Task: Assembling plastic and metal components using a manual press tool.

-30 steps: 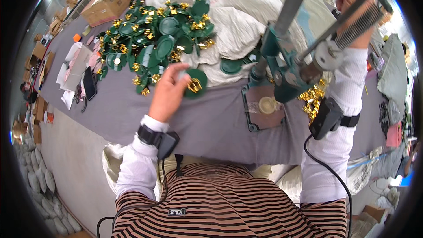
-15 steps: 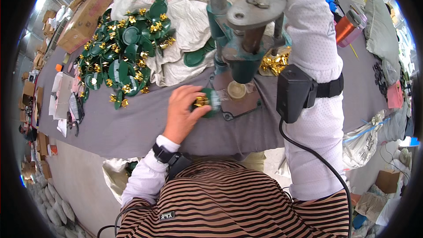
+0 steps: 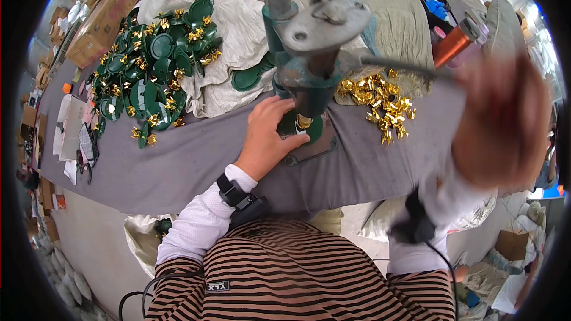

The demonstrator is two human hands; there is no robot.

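Observation:
Under the ram of a green hand press, my left hand holds a green plastic disc by its edge, thumb on the near side and fingers at the far left. A gold metal clip stands on the disc, just below the ram. The disc lies over the press's base plate, and my left hand hides part of it. On the right, my right hand is smeared by motion; it is closed round the end of the press's lever.
A heap of green discs with gold clips lies to the left on white sacking. Loose gold clips are piled right of the press. An orange bottle lies at the back right, and a cardboard box stands at the back left.
My left hand has brought the disc with its gold clip rightward, under the ram. My right arm has come down and rightward from the top of the press, swinging the lever into view.

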